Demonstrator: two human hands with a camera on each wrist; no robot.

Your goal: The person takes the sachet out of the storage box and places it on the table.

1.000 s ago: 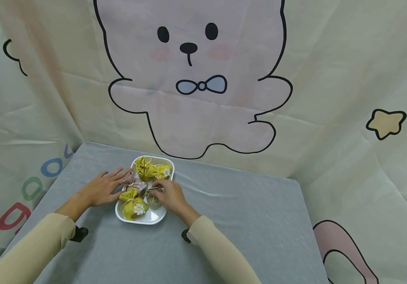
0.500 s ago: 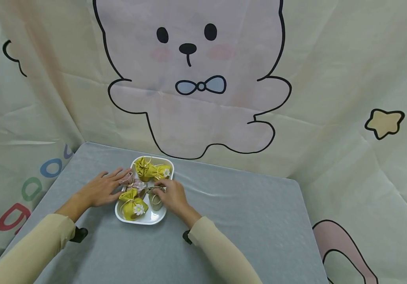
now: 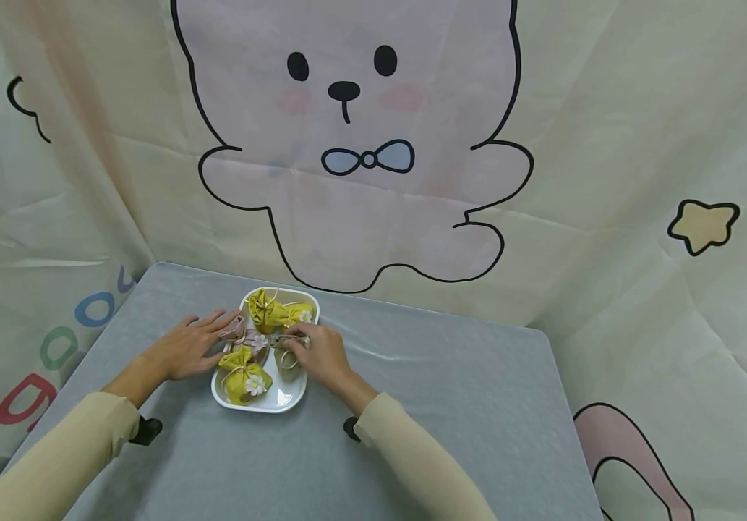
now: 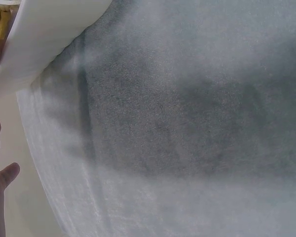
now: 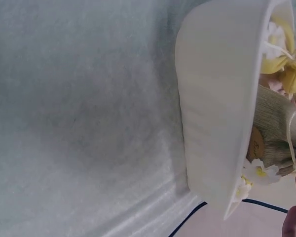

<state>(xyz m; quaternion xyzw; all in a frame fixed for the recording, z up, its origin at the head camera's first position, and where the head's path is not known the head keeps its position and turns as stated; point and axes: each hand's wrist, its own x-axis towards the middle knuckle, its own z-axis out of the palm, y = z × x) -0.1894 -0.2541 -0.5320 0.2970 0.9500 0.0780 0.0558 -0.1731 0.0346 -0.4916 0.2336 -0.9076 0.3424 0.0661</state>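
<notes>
A white tray (image 3: 288, 396) on the table holds several small drawstring pouches. My right hand (image 3: 326, 356) pinches the gathered neck of a grey-green pouch (image 3: 287, 364) at the tray's right side. In the right wrist view that pouch (image 5: 274, 121) shows a brown tag and cord, with white flowers near its neck. My left hand (image 3: 184, 349) lies with fingers extended at the tray's left rim, close to a pink pouch (image 3: 233, 330). In front sits a yellow pouch (image 3: 236, 383) with a white flower. More yellow cloth (image 3: 272, 312) lies at the tray's back, with another flower.
Grey cloth covers the table (image 3: 425, 420), and the tray stands near its back edge. Behind hangs a pale curtain (image 3: 594, 159) printed with a bear and a star. A dark wrist device (image 3: 146, 430) shows at the left sleeve.
My right hand has shifted slightly right, and the grey-green pouch has come a little with it. The left hand and the tray stay where they were.
</notes>
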